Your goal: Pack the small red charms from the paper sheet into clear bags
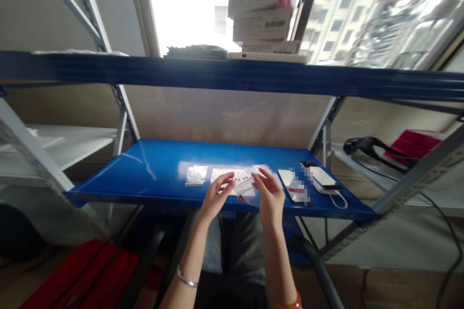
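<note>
My left hand (217, 193) and my right hand (270, 195) are raised over the front edge of the blue shelf. Between them stretches a small clear plastic bag (243, 185) with thin reddish lines, its ends pinched by the fingertips of both hands. Beneath it lies a white sheet (217, 174) bearing small red dots, partly covered by my hands. A stack of clear plastic bags (196, 175) rests left of the sheet. More clear bags (261, 168) lie behind my right hand. A small dark red item (242, 198) shows below the held bag, too small to name.
Right of my hands lie a phone (286, 178) and a white device with a cable (321, 177). An upper blue beam (203, 73) crosses in front, with stacked white boxes (261, 24) above it. Metal posts (123, 111) stand at the sides. A black headset-like object (369, 147) sits far right.
</note>
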### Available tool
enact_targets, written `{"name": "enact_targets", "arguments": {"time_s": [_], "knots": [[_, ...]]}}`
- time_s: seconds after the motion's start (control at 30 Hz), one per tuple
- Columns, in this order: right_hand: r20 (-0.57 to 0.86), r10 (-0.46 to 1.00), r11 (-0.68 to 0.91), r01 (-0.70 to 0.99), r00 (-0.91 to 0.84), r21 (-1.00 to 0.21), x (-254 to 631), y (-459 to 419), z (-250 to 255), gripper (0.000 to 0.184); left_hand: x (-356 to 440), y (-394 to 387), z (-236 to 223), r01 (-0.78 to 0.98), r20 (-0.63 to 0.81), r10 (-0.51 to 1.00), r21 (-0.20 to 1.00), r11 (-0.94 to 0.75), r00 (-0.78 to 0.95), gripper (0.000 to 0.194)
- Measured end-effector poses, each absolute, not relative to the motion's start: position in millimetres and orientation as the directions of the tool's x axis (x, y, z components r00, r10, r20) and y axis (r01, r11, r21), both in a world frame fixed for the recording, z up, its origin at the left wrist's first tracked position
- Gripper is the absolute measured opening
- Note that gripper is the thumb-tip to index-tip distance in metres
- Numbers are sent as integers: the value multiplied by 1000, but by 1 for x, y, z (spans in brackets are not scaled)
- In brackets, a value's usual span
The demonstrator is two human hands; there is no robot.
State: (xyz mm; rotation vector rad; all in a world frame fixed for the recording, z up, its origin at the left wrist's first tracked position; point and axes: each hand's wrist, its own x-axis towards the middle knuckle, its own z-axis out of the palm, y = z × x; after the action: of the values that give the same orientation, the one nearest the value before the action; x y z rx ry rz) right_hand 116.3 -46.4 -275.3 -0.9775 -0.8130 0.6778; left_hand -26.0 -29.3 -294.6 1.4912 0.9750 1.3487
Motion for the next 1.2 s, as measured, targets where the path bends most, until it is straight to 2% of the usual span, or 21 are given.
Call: {"name": "enact_targets", "arguments": {"time_s": [0.07,0.13,0.2,0.3,0.37,0.43,0.53,0.63,0.87,1.2], "knots": [[232,841,376,-219,489,-900,106,-44,-279,40,-22,-33,-292,-72,294,938,956,-285,183,37],[236,839,383,-223,490,-896,100,-43,-282,38,-21,-36,-290,-104,269,941,962,-252,207,32],[292,800,401,-105,524,-910,99,-44,-284,37,-22,-37,-289,-114,256,946,965,-237,198,29],[412,690,387,177,595,-905,100,-47,-283,31,-23,-38,-285,-122,272,954,959,-257,128,28],[439,684,381,228,583,-896,100,-49,-281,29,-23,-39,-283,-136,290,955,950,-279,63,28],[412,766,390,153,493,-908,98,-49,-280,30,-23,-40,-282,-132,303,953,946,-297,21,27],[325,907,337,4,269,-942,92,-50,-279,33,-24,-41,-281,-84,325,946,943,-323,6,26],[281,951,292,-77,128,-953,88,-51,-279,33,-25,-42,-281,-49,360,933,932,-359,20,25],[244,967,253,-142,75,-957,91,-49,-283,29,-29,-43,-280,-47,364,931,931,-362,39,24],[251,968,252,-106,27,-962,97,-51,-281,24,-29,-43,-281,-50,351,932,936,-348,92,23]]}}
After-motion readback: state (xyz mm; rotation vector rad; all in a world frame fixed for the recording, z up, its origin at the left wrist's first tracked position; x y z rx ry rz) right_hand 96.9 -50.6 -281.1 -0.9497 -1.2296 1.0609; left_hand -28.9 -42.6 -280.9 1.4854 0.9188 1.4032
